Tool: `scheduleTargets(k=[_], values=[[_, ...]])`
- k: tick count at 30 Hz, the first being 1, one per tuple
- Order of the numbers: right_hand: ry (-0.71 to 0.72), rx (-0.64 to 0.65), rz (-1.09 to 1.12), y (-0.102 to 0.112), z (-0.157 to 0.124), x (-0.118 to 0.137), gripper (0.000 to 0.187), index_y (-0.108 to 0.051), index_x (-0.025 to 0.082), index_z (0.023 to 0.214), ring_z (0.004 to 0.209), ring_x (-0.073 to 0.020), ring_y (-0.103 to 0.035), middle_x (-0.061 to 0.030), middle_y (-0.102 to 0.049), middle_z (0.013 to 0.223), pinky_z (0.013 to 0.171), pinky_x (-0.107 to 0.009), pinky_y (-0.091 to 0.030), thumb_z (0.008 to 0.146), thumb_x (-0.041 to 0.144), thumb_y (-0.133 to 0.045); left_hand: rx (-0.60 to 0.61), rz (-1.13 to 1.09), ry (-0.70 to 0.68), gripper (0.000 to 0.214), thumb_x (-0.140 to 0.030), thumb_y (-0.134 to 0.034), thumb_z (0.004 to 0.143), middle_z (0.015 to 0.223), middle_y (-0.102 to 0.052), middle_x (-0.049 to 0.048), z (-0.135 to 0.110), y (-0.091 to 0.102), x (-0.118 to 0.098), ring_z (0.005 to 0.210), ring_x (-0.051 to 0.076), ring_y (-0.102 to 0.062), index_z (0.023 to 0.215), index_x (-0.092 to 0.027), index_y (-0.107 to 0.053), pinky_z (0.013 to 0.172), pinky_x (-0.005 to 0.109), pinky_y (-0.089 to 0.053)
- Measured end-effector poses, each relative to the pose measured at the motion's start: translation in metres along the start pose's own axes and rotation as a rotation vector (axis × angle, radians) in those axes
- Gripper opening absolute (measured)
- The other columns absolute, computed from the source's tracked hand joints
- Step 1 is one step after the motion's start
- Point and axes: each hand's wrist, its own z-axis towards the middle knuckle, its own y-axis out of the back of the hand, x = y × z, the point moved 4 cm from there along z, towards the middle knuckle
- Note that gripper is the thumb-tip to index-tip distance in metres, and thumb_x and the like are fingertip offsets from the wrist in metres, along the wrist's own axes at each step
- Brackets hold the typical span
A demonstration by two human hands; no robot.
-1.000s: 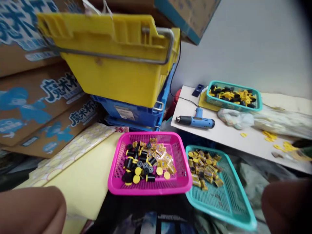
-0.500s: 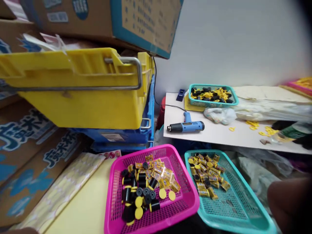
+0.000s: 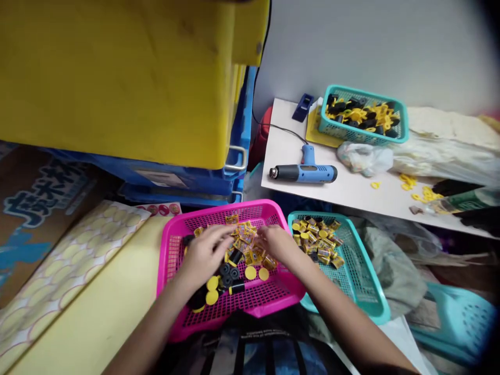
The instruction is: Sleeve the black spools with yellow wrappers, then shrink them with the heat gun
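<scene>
Both my hands are inside a pink mesh basket in front of me. My left hand lies over black and yellow spools, its fingers stretched out toward a heap of small yellow wrapped pieces. My right hand rests on the right side of that heap with its fingers curled down into it. What they hold, if anything, is hidden. A teal mesh basket sits against the pink one's right side and holds more yellow wrapped pieces.
A blue heat gun lies on a low white board, with another teal basket of black and yellow parts behind it. A yellow crate on blue crates looms at the left. Yellow sheets lie beside the pink basket.
My view tipped down and closer. Both hands, out of sight before, came forward into the pink basket and now rest on the pieces.
</scene>
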Motion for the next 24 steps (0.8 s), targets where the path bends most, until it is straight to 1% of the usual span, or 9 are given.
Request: scheduleTargets(k=[2, 4, 7, 11, 15, 18, 20, 22, 24], values=[[-0.086, 0.064, -0.050, -0.018, 0.010, -0.001, 0.015, -0.068, 0.011, 0.095, 0.090, -0.0245, -0.068, -0.0157, -0.071, 0.094, 0.077, -0.031, -0.050, 0.087, 0.019, -0.059, 0.227, 0.196, -0.135, 0.023, -0.021, -0.053, 0.091, 0.110, -0.067, 0.0066, -0.001, -0.026, 0.008, 0.106, 0.023, -0.060, 0.108, -0.023, -0.068, 0.096, 0.043, -0.049], [-0.126, 0.068, -0.063, -0.030, 0.015, -0.003, 0.019, -0.066, 0.011, 0.103, 0.092, -0.0239, -0.068, -0.0171, -0.070, 0.101, 0.076, -0.030, -0.049, 0.089, 0.016, -0.054, 0.400, 0.387, -0.265, 0.029, -0.018, -0.052, 0.091, 0.123, -0.063, 0.0076, -0.005, -0.049, 0.016, 0.118, 0.025, -0.055, 0.115, -0.025, -0.066, 0.101, 0.044, -0.045], [-0.193, 0.060, -0.097, -0.038, 0.016, -0.008, 0.023, -0.062, 0.011, 0.110, 0.093, -0.0228, -0.068, -0.0169, -0.069, 0.106, 0.075, -0.029, -0.049, 0.091, 0.015, -0.049, 0.516, 0.518, -0.265, 0.025, -0.024, -0.060, 0.087, 0.126, -0.063, 0.0104, -0.009, -0.066, 0.031, 0.120, 0.029, -0.054, 0.109, -0.023, -0.071, 0.105, 0.048, -0.040], [-0.218, 0.046, -0.116, -0.043, 0.015, -0.013, 0.019, -0.065, 0.015, 0.103, 0.089, -0.0213, -0.068, -0.0131, -0.072, 0.099, 0.074, -0.027, -0.048, 0.091, 0.019, -0.051, 0.595, 0.532, -0.191, 0.021, -0.032, -0.058, 0.088, 0.112, -0.070, 0.0103, -0.015, -0.065, 0.043, 0.109, 0.029, -0.061, 0.087, -0.022, -0.077, 0.105, 0.048, -0.038], [-0.204, 0.050, -0.117, -0.038, 0.008, -0.014, 0.023, -0.071, 0.017, 0.093, 0.081, -0.0228, -0.069, -0.0127, -0.073, 0.086, 0.071, -0.030, -0.049, 0.093, 0.023, -0.049, 0.498, 0.450, -0.090, 0.020, -0.030, -0.058, 0.087, 0.121, -0.067, 0.0080, -0.009, -0.052, 0.043, 0.112, 0.028, -0.060, 0.088, -0.024, -0.077, 0.102, 0.044, -0.042], [-0.109, -0.107, -0.036, -0.022, -0.005, -0.012, 0.025, -0.071, 0.020, 0.097, 0.088, -0.0208, -0.067, -0.0102, -0.073, 0.094, 0.077, -0.029, -0.049, 0.096, 0.026, -0.047, 0.273, 0.265, 0.133, 0.026, -0.037, -0.058, 0.086, 0.099, -0.073, 0.0085, -0.002, -0.041, 0.038, 0.097, 0.027, -0.066, 0.073, -0.021, -0.073, 0.091, 0.041, -0.049], [0.112, -0.353, 0.080, -0.009, -0.017, -0.005, 0.025, -0.070, 0.020, 0.099, 0.091, -0.0189, -0.064, -0.0089, -0.072, 0.095, 0.081, -0.030, -0.048, 0.096, 0.027, -0.047, 0.156, -0.061, 0.341, 0.033, -0.047, -0.054, 0.087, 0.083, -0.072, 0.0075, -0.003, -0.037, 0.032, 0.079, 0.023, -0.068, 0.077, -0.020, -0.070, 0.076, 0.038, -0.054], [0.418, -0.570, 0.142, -0.001, -0.034, 0.004, 0.022, -0.070, 0.021, 0.100, 0.090, -0.0184, -0.062, -0.0080, -0.071, 0.093, 0.081, -0.031, -0.048, 0.095, 0.023, -0.048, 0.118, -0.486, 0.519, 0.036, -0.052, -0.057, 0.083, 0.080, -0.071, 0.0057, -0.007, -0.040, 0.023, 0.068, 0.020, -0.068, 0.095, -0.019, -0.066, 0.064, 0.033, -0.055], [0.633, -0.654, 0.136, -0.002, -0.048, 0.013, 0.023, -0.069, 0.024, 0.103, 0.091, -0.0189, -0.060, -0.0070, -0.069, 0.094, 0.080, -0.033, -0.047, 0.093, 0.018, -0.050, 0.057, -0.763, 0.593, 0.046, -0.046, -0.070, 0.075, 0.076, -0.068, 0.0017, -0.011, -0.039, 0.013, 0.064, 0.017, -0.067, 0.110, -0.019, -0.059, 0.059, 0.028, -0.054]])
